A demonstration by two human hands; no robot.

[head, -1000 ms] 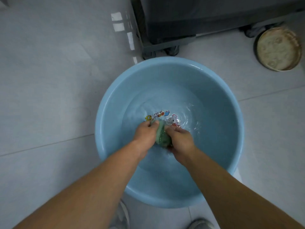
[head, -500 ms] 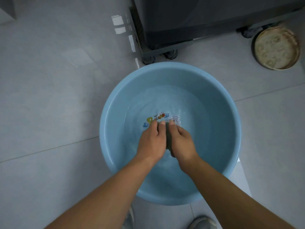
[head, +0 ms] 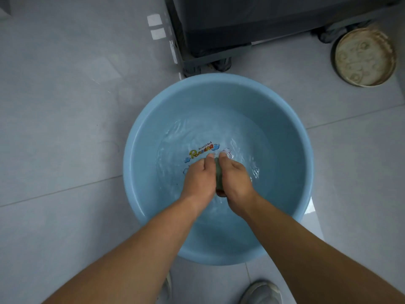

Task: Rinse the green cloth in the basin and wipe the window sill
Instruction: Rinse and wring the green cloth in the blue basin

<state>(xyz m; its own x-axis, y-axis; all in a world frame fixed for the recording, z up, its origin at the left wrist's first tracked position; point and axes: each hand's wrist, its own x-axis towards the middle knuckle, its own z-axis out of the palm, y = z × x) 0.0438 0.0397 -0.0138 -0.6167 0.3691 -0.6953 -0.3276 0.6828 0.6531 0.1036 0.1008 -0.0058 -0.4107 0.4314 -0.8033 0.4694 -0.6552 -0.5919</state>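
A round light-blue basin point(head: 140, 132) with shallow water stands on the grey tiled floor, a cartoon print on its bottom. My left hand point(head: 198, 179) and my right hand point(head: 235, 179) are side by side in the water, both closed on the bunched green cloth point(head: 218, 176). Only a narrow strip of cloth shows between the hands; the rest is hidden in my palms. The water ripples around them. No window sill is in view.
A dark cabinet on castors point(head: 252, 25) stands just behind the basin. A round beige tray point(head: 365, 57) lies on the floor at the upper right. My shoes point(head: 260, 291) are at the bottom edge, close to the basin's near rim.
My hands closed together over the cloth, hiding most of it, then shifted slightly within the water. The cartoon print shows more now, and the ripples have spread.
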